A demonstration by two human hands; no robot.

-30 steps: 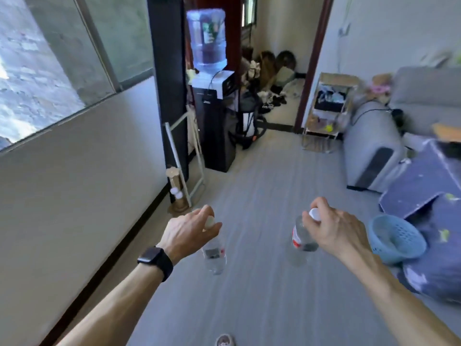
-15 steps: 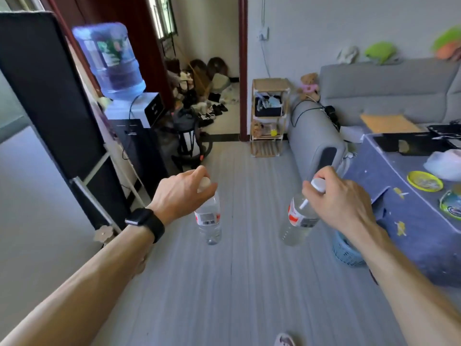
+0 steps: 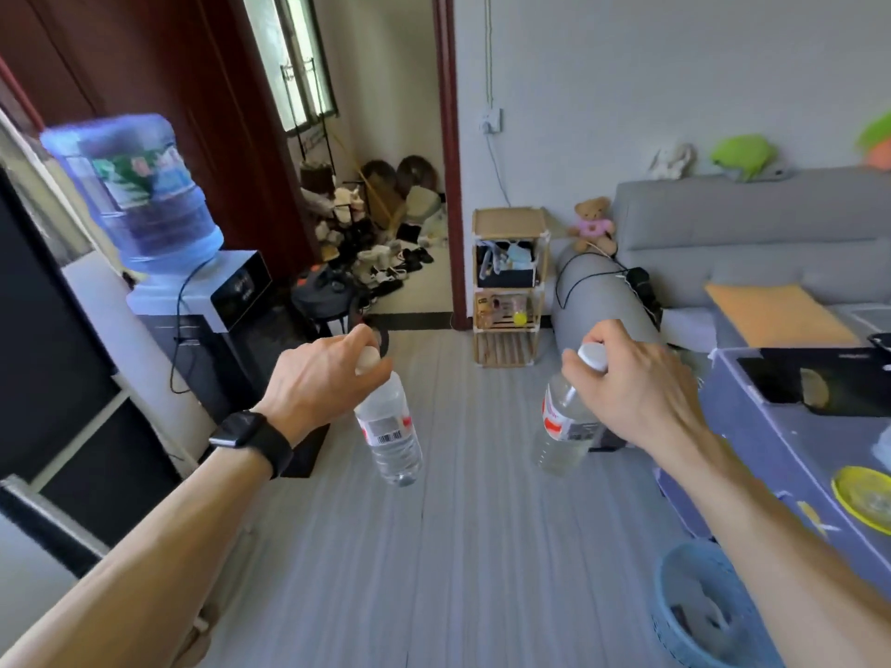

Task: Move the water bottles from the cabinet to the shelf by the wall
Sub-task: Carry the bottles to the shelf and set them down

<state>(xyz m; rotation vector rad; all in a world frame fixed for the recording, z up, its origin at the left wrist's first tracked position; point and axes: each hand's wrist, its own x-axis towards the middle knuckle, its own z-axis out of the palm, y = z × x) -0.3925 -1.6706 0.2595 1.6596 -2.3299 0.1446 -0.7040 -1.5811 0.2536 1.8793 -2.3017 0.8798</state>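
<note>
Head view: left hand [image 3: 316, 378] grips the cap end of a clear plastic water bottle with a barcode label [image 3: 389, 433]; right hand [image 3: 636, 385] grips a second clear bottle with a red-and-white label [image 3: 561, 424] the same way. Both hang below the hands, likely for easy carrying. The small wooden three-tier shelf [image 3: 510, 286] stands ahead by the wall, well apart.

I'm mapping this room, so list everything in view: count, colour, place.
left bottle: 1, clear, centre
right bottle: 1, clear, centre-right
shelf: 1, wooden, far wall by doorway
dispenser: 1, white, blue jug, left
sofa: 1, grey, right
teddy: 1, brown, beside sofa
table: 1, blue cloth, right
plate: 1, yellow, on table
basket: 1, blue, floor lower right
watch: 1, black, left wrist
left hand: 1, grips left bottle's top
right hand: 1, grips right bottle's top
</note>
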